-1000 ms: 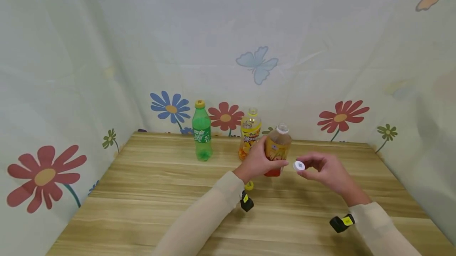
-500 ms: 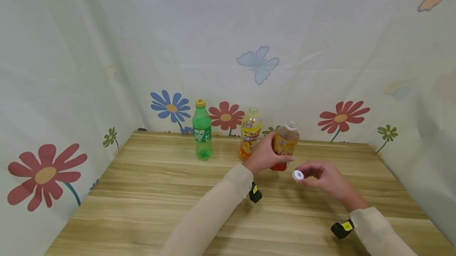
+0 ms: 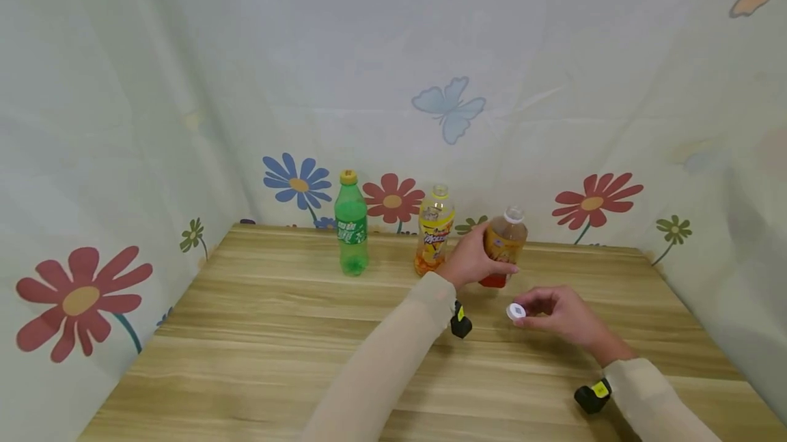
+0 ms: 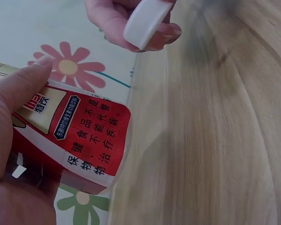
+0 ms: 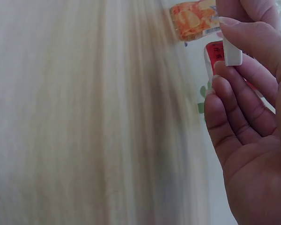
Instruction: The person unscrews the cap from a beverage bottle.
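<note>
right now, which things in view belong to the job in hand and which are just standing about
In the job:
red-labelled bottle, uncapped, gripped by the left hand
white cap, pinched by the right hand

Seemingly just standing about, untouched:
green bottle, its yellow cap on
yellow-labelled bottle, uncapped

A wood-grain table, its streaks running left to right (image 3: 264, 333). Toward its far edge, a green bottle with a yellow cap (image 3: 352, 230) stands upright; to its right stands an uncapped, yellow-labelled clear bottle (image 3: 434, 237).
</note>
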The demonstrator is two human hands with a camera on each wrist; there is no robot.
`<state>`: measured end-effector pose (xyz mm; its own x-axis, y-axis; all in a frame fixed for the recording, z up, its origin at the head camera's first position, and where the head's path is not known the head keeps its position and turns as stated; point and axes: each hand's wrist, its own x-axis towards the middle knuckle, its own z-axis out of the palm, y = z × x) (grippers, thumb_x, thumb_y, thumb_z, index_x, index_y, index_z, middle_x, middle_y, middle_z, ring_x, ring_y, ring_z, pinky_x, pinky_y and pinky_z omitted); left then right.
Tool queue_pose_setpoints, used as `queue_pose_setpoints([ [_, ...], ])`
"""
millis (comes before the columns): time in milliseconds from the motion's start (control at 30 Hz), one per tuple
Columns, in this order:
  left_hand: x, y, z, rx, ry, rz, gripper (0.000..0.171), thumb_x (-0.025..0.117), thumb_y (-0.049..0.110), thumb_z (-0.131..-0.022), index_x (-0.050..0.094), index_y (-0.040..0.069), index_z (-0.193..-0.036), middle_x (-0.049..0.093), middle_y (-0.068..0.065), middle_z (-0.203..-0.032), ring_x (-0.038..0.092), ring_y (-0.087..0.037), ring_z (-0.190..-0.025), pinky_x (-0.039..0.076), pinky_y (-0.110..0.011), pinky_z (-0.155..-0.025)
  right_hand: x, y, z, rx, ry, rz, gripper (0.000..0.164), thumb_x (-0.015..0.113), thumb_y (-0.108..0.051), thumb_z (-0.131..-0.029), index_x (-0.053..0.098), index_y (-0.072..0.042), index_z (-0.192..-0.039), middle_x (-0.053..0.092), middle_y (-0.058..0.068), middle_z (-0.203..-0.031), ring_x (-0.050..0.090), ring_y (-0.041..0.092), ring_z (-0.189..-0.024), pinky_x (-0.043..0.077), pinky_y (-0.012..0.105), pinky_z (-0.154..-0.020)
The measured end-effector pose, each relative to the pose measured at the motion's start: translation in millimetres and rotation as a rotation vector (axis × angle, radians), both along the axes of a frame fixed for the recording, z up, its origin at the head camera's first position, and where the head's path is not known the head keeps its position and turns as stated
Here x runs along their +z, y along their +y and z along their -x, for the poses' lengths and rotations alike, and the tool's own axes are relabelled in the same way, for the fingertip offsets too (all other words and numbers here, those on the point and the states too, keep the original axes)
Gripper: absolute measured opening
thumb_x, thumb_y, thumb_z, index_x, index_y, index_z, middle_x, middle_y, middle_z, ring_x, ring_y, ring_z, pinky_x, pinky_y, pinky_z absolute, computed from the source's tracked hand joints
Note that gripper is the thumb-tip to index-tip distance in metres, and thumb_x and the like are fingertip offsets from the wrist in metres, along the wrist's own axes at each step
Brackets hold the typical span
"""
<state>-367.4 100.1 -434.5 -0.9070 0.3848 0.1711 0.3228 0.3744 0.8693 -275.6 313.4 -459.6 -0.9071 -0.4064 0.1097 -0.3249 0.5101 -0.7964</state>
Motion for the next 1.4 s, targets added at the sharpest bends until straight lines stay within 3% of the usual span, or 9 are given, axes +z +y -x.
queue_pose_setpoints([
  [267, -7.6, 11.1, 6.1, 0.008, -0.035, 0.004, 0.090, 0.092, 0.033, -0.075, 0.042, 0.024, -0.149, 0.061, 0.006, -0.136, 0.061, -0.012, -0.121, 0.050, -0.035, -0.109, -9.5, 3.7, 3.7, 0.064, -0.010, -0.088, 0.026, 0.084, -0.023, -0.086, 0.077, -0.012, -0.108, 0.077, 0.004, -0.103, 0.068, 0.008, -0.087, 0.057, 0.022, -0.077],
  [500, -8.0, 12.7, 9.0, 0.029, -0.051, -0.010, 0.090, 0.093, 0.033, -0.074, 0.044, 0.022, -0.149, 0.062, 0.005, -0.136, 0.062, -0.014, -0.122, 0.050, -0.035, -0.110, -11.5, 2.1, 2.9, 0.055, -0.006, -0.137, 0.025, 0.085, -0.028, -0.084, 0.078, -0.017, -0.106, 0.077, -0.002, -0.102, 0.067, 0.008, -0.088, 0.055, 0.021, -0.076],
  [1400, -22.2, 20.0, 16.9, 0.035, -0.020, 0.022, 0.093, 0.092, 0.032, -0.076, 0.040, 0.020, -0.152, 0.061, 0.001, -0.140, 0.061, -0.016, -0.125, 0.049, -0.035, -0.111, -16.5, 0.0, 4.7, 0.100, 0.044, -0.159, 0.024, 0.085, -0.031, -0.084, 0.079, -0.021, -0.105, 0.076, -0.004, -0.103, 0.067, 0.007, -0.092, 0.057, 0.024, -0.080],
])
